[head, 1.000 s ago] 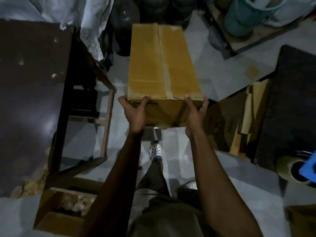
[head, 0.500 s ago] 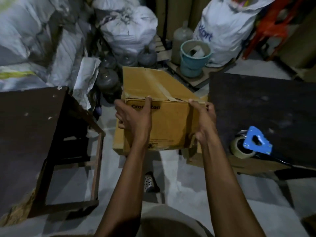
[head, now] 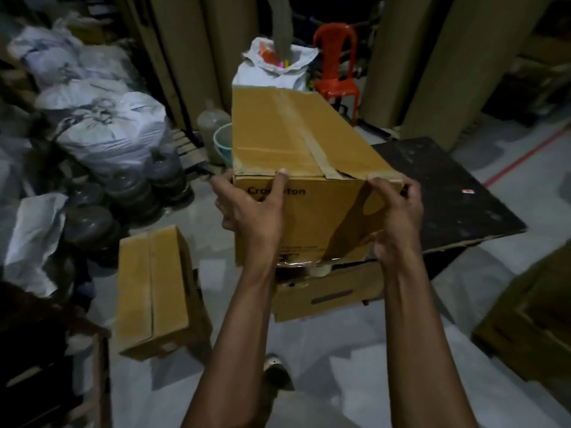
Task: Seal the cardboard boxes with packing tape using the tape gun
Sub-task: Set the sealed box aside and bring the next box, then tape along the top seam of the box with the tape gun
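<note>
Over the floor at centre, both hands are holding the long cardboard box (head: 296,143) by its near end, its long axis pointing away from the camera.

- left hand (head: 250,208): gripping the near-left vertical edge. The fingers are wrapping round the side and the thumb is reaching up across the end face to the top edge, partly covering the printed lettering.
- right hand (head: 398,217): clamping the near-right top corner, with the fingers curling over the top edge and the palm sitting against the right side.
- tape strip (head: 309,134): running the length of the top seam. It is wrinkling and lifting at the near end, just left of the right-hand fingers.
- The flaps are lying closed.

The box is hanging above the lower carton (head: 324,295), which is showing a hand slot. Its right side is sitting alongside the dark board (head: 448,193). I cannot tell whether the box is resting on anything. Something pale and glossy is showing under the near bottom edge, too unclear to name.

The second box (head: 151,288) is lying on the floor to the left, well apart, flaps closed with the centre seam showing.

Around it:
- white sacks (head: 105,131) are piling up at the left
- a teal bucket (head: 224,143) is peeking out past the box's left side
- a white bag (head: 272,69) and a red chair (head: 336,72) are standing behind it

One shoe (head: 276,370) is showing between the forearms.
</note>
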